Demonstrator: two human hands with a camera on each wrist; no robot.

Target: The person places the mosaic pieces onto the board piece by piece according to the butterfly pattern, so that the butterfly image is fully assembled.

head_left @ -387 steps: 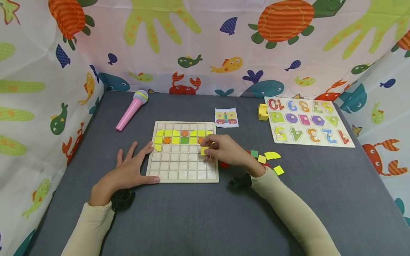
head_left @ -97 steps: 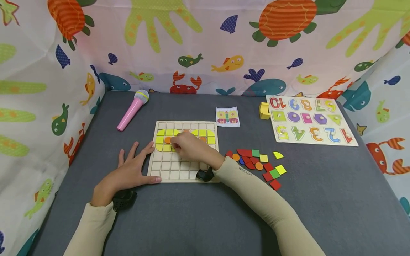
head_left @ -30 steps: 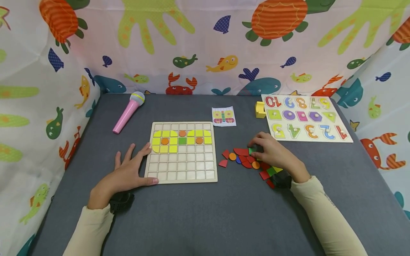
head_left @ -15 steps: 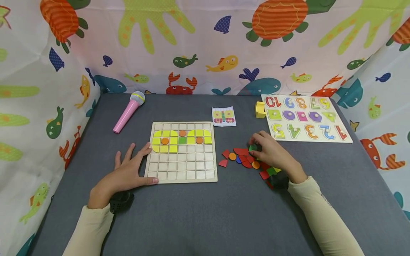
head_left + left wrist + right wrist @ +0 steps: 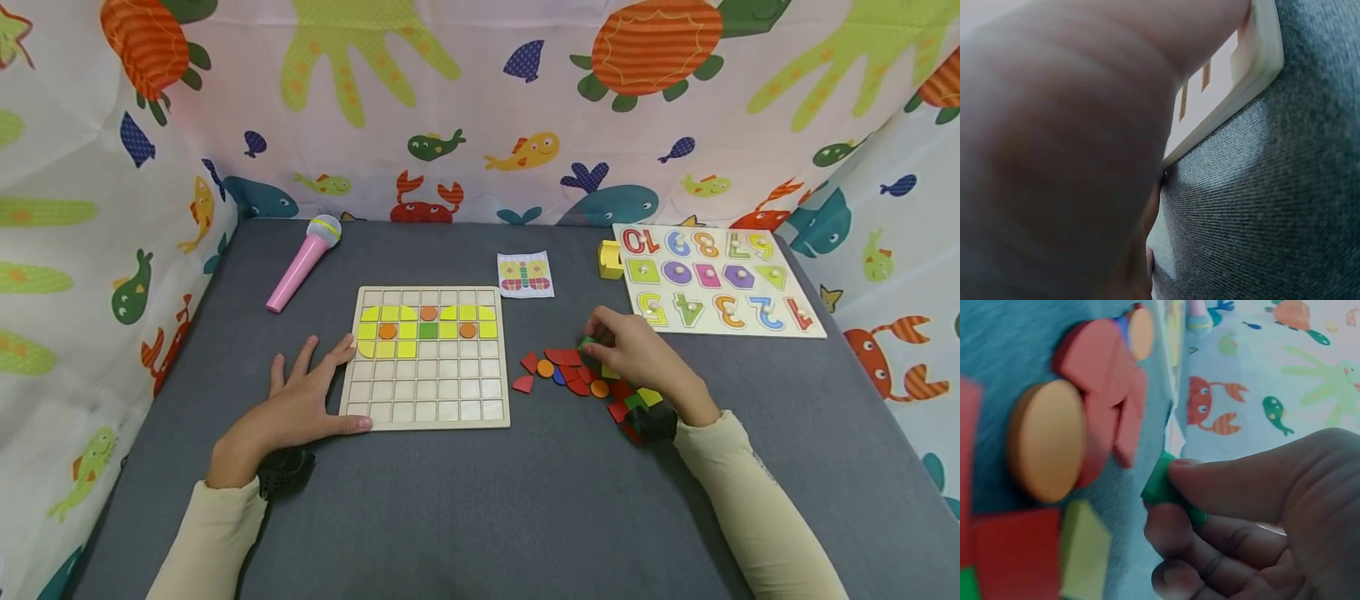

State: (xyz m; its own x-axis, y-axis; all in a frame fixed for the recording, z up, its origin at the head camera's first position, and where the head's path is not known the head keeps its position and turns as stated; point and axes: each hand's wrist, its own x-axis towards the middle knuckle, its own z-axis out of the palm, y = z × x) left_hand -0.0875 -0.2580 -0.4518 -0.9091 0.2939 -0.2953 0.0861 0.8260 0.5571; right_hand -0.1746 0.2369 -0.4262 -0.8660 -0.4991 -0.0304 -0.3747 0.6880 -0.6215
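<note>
Grey surface (image 5: 450, 517), sea-print cloth (image 5: 480, 92) behind | left hand (image 5: 296, 408): touches left edge of board (image 5: 427, 390), fingers spread | right hand (image 5: 633, 354): pinches green tile (image 5: 1160, 481) near loose pieces (image 5: 576, 386), right of board | looks perhaps half done: two rows (image 5: 407, 329) tiled, third only at left, reds (image 5: 564, 357) apparently pending

A person's left hand (image 5: 1072, 144), large and blurred, fills the left of the left wrist view, its thumb (image 5: 1210, 25) stretched over the edge of a pale board (image 5: 1266, 53) near a rounded corner. Short brown strips (image 5: 1205, 75) mark the board, which lies on ribbed blue-gray cloth (image 5: 1260, 187). Other fingers (image 5: 1150, 259) show below, partly hidden.
</note>
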